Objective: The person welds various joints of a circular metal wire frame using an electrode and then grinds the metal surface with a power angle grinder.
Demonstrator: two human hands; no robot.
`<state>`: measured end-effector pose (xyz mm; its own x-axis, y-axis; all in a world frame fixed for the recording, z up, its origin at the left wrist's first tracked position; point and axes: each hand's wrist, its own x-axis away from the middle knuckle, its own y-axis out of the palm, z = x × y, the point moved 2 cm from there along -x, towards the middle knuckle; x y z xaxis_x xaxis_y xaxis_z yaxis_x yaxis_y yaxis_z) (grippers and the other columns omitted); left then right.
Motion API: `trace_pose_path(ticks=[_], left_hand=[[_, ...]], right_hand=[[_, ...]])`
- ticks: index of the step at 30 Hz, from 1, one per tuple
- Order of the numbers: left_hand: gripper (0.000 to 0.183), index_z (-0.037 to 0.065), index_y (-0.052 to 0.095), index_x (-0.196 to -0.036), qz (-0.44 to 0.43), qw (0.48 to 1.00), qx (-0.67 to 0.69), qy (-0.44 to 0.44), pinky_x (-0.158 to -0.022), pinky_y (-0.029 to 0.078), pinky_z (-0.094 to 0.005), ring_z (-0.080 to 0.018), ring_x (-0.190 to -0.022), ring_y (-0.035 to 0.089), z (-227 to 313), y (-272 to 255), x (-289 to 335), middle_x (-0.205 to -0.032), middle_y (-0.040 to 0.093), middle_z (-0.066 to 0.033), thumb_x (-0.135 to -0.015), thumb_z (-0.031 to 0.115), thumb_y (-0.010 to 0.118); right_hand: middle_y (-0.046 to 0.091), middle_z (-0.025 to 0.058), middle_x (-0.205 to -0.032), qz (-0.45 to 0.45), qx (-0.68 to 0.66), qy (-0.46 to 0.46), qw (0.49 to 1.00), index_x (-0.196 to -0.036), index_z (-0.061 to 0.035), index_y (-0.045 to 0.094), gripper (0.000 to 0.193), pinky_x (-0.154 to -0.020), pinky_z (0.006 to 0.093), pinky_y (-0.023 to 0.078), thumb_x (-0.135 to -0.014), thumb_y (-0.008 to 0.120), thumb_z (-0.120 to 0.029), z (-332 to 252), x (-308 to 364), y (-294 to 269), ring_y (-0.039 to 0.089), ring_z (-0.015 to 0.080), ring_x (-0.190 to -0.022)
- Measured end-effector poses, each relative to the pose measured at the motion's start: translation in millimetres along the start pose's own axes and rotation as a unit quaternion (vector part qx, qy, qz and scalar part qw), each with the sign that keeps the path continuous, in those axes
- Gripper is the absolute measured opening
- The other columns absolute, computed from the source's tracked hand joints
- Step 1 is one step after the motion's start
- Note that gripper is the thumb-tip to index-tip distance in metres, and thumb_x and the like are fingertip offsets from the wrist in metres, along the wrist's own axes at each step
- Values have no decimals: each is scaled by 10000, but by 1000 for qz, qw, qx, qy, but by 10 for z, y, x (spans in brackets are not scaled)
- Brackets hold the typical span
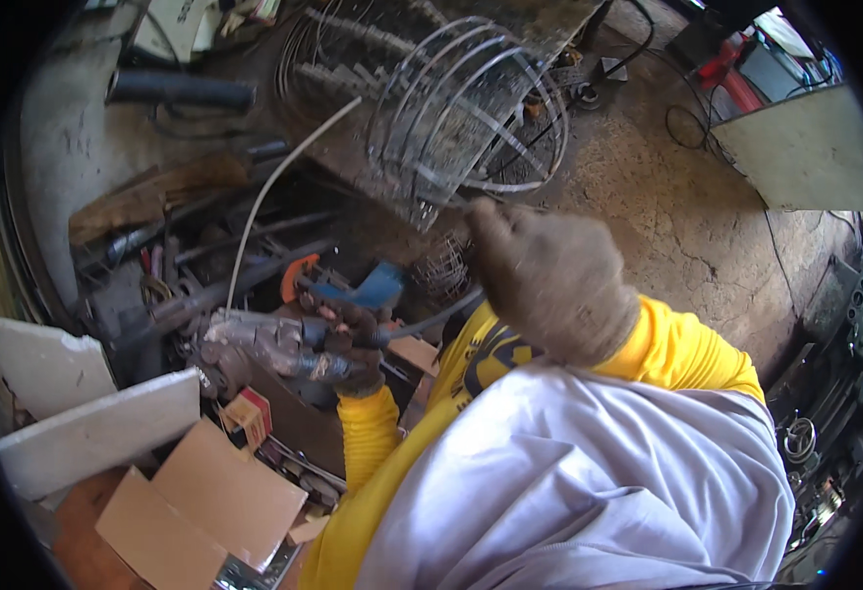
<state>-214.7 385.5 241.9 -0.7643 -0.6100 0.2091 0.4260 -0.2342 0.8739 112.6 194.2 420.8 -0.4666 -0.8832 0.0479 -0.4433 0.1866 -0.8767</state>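
Observation:
My right hand (pixel 554 280), in a brown work glove, is closed in front of my chest. Its fingertips overlap the near edge of a round cage of bent metal rods (pixel 471 103); whether they grip it I cannot tell. Lower left, my gloved left hand (pixel 358 339) wraps round the dark rear of a grey, dusty metal tool (pixel 255 344). A black cord (pixel 436 317) runs from the tool's rear toward my body. Beside that hand are an orange curved piece (pixel 297 277) and a blue piece (pixel 377 285). A pale thin rod (pixel 264 192) arcs upward behind the tool.
Below the cage lies a dark, worn metal plate (pixel 353 128). Scrap bars (pixel 205 285) crowd the left. Pale boards (pixel 107 428) and an open cardboard box (pixel 225 487) stand lower left. A cracked concrete floor (pixel 687 226) spreads right, with a pale panel (pixel 810 147) beyond.

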Motion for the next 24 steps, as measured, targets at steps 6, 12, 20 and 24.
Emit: trace_pose_path(ticks=[6,12,20,24], left_hand=[[255,120,557,-1178,-10,957,268,-111,-978,461,-573,-247,-1076,638,88,164,-170,-1158,633,-42,-985,277,616],[299,131,557,-1141,-84,987,-127,-45,-930,510,-554,-249,-1034,650,280,-108,-245,-1124,636,-82,-898,95,728],[394,73,588,-1222,56,953,-298,-2,-927,528,-378,-242,-1034,620,310,-968,-165,-1117,619,-89,-858,-42,689],[436,24,633,-1219,-40,892,-447,50,-992,492,-440,-321,-1115,609,275,-1560,-332,-1164,628,-127,-788,44,693]], right_hand=[[692,97,-803,117,5,-26,993,-1067,-89,687,225,-592,402,560,-844,670,-114,-10,23,67,697,293,-688],[701,131,-838,173,11,-11,985,-1014,-106,704,171,-654,429,551,-852,669,-148,2,70,135,692,340,-766],[722,164,-906,157,27,16,987,-1102,-52,708,219,-747,366,566,-901,630,-91,-53,109,156,720,321,-834],[728,132,-870,180,15,-5,984,-1088,-90,718,194,-713,351,570,-904,664,-117,-33,91,188,720,292,-789]])
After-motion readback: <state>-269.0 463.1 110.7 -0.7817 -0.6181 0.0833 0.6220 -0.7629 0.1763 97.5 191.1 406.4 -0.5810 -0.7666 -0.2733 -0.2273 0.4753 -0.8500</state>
